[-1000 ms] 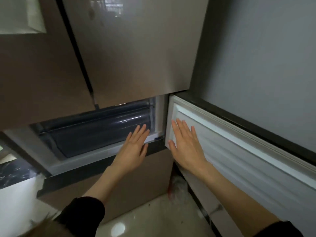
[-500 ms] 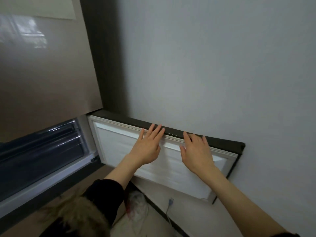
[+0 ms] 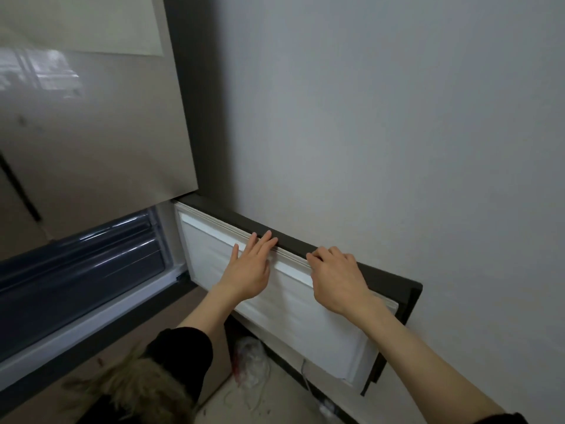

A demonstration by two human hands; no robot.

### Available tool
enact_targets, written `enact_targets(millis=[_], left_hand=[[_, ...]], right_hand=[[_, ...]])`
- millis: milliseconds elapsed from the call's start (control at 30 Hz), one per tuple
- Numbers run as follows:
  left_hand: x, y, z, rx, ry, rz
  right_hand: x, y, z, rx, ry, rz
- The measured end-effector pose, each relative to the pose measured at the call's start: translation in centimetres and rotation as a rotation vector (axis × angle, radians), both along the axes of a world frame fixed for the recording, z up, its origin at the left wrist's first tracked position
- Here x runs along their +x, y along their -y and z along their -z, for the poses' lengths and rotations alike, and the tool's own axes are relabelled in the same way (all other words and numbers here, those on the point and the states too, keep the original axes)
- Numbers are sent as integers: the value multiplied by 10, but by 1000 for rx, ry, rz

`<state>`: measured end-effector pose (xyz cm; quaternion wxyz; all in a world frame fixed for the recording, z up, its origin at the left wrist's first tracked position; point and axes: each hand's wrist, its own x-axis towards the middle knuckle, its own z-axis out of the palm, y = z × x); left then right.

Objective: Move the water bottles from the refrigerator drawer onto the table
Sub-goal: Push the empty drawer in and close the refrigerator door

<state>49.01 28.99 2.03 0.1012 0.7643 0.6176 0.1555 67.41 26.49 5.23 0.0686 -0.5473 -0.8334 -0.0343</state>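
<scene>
door: the lower refrigerator door [image 3: 293,304] stands swung wide, its white inner liner facing the person and its dark outer edge close to the grey wall [image 3: 397,117].
left hand: the left hand [image 3: 247,270] lies flat on the liner, fingers straight, tips reaching the door's top edge; its grip is fully open and holds nothing, which looks like a bracing or pushing contact.
right hand: the right hand [image 3: 336,280] has its fingers curled over the door's top edge, a closed grip on the rim, likely to steer the door and keep it off the wall.
drawer: the dark refrigerator drawer [image 3: 85,264] sits inside the open compartment to the left, seemingly not pulled out.
water bottles: none can be seen; i judge they are inside the drawer, though its dark front hides the contents.
bench: out of view.
floor: a crumpled plastic bag [image 3: 250,362] and a white cable [image 3: 305,381] lie below the door.
stage: early, access being cleared; no bottle moved yet.
</scene>
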Motion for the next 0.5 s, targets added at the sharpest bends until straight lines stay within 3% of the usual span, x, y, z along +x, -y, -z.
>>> enact_targets(millis=[267, 500], left_hand=[[-76, 107, 2, -24, 175, -24], [-164, 212, -9, 80, 278, -248]], right_hand=[[-66, 79, -12, -123, -76, -248], [-157, 126, -5, -233, -155, -480]])
